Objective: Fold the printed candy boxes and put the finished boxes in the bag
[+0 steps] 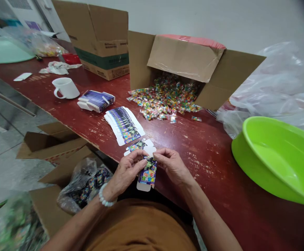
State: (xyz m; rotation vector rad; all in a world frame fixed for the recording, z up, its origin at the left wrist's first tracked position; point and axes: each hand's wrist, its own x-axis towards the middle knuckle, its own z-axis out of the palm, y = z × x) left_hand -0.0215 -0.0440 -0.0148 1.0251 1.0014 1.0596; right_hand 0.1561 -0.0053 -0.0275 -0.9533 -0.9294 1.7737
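Both my hands hold one small printed carton [148, 173], blue with bright figures, at the near edge of the red table [211, 157]. My left hand [127, 171] pinches its left side, and a white bead bracelet sits on that wrist. My right hand [170, 164] pinches its top right. Another flat carton blank [139, 145] lies just beyond my fingers. Farther back lies a fanned stack of flat blanks [124, 124], and beyond it a second pile of blanks [96, 100].
A tipped cardboard box [193, 69] spills several wrapped candies [164, 97] onto the table. A green basin [279, 160] stands at right, a white cup [65, 88] at left. A bag of packets [86, 184] sits in floor boxes at lower left.
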